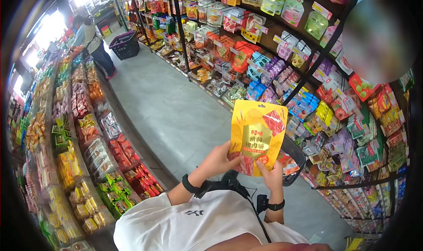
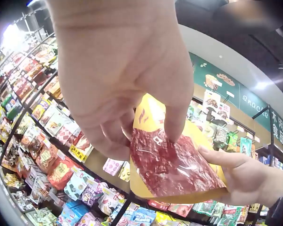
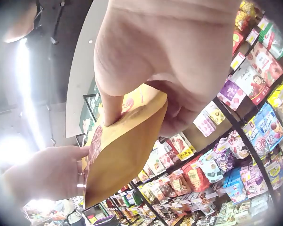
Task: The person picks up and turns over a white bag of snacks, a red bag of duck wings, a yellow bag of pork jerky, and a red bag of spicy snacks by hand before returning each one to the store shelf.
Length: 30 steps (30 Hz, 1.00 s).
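Observation:
A yellow pouch of pork jerky (image 1: 258, 136), with a gold label and pictures of red meat slices, is held upright in front of the body. My left hand (image 1: 222, 158) pinches its lower left edge, thumb on the front in the left wrist view. At the lower right corner my right hand (image 1: 272, 176) grips it with the thumb across the printed face. The pouch's plain yellow side (image 3: 125, 153) shows in the right wrist view. Just behind the right hand is a dark basket (image 1: 301, 157) with an orange-red packet (image 1: 288, 165) inside.
Shelves of hanging snack bags (image 1: 282, 70) line the right side. Sloped bins of small wrapped snacks (image 1: 83, 163) run along the left. Between them stretches a grey aisle floor (image 1: 176, 101). Farther up, a person (image 1: 94, 44) stands beside a dark shopping basket (image 1: 124, 45).

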### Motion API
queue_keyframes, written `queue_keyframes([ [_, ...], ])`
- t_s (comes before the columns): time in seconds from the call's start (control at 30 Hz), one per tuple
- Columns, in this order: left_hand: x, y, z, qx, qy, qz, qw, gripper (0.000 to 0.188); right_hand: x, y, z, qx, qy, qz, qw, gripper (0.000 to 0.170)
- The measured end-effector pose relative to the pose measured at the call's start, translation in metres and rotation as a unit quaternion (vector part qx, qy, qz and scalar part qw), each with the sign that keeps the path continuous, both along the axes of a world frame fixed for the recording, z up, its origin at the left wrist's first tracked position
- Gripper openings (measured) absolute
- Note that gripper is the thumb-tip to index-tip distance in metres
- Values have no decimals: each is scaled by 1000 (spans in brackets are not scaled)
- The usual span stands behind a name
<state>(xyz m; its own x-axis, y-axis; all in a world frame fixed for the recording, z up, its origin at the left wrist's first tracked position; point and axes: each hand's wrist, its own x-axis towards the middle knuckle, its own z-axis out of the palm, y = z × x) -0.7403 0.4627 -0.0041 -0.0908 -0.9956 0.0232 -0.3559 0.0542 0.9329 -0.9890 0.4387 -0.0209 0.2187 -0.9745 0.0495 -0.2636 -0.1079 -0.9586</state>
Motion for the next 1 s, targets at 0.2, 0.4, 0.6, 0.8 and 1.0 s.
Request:
queue_keyframes([
  [0.2, -2, -57, -3, -8, 3, 1, 1000, 45, 3, -55, 6, -9, -31, -5, 999, 28],
  [0.4, -6, -124, 15, -45, -2, 0, 999, 46, 0, -122, 19, -32, -14, -8, 999, 29],
  [0.6, -6, -180, 12, -18, -48, -14, 999, 46, -10, -179, -7, -16, -6, -15, 1000, 31],
  [0.8, 15, -212, 10, -18, -20, -24, 999, 43, 9, -209, -2, 12, 5, -10, 1000, 33],
  [1.0, 67, -236, 6, -9, -17, -42, 999, 44, 60, -228, 8, -6, 42, -25, 999, 32],
])
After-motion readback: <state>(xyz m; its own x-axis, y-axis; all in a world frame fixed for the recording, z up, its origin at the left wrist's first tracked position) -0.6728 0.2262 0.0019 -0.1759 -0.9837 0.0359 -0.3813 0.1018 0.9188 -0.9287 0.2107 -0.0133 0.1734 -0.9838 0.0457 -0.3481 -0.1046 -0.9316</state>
